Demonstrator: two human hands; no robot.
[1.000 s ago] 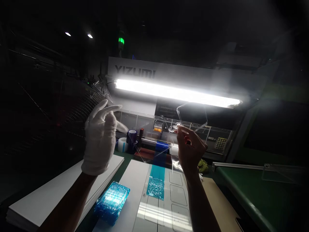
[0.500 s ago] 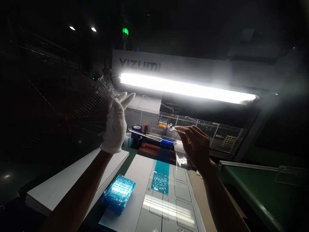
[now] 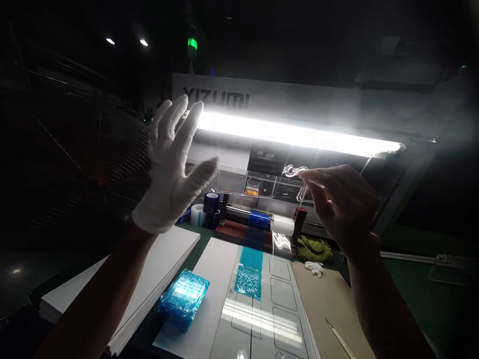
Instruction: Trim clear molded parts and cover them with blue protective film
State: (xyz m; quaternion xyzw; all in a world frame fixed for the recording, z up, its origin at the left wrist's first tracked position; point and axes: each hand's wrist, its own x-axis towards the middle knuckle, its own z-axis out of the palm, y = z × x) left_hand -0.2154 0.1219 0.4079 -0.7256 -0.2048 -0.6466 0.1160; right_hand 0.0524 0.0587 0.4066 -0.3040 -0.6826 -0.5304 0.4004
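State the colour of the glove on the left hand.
White; the fabric glove shows best in the head view.

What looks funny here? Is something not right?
The left hand wears a white glove, but the right hand is bare, pinching a clear plastic piece. A crumpled white cloth, maybe the other glove, lies on the tan mat.

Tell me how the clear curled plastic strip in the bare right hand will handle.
The clear curled plastic strip looks thin and light, since the bare right hand pinches it with fingertips alone. Its curl suggests floppiness, and its glossy surface may prove slippery.
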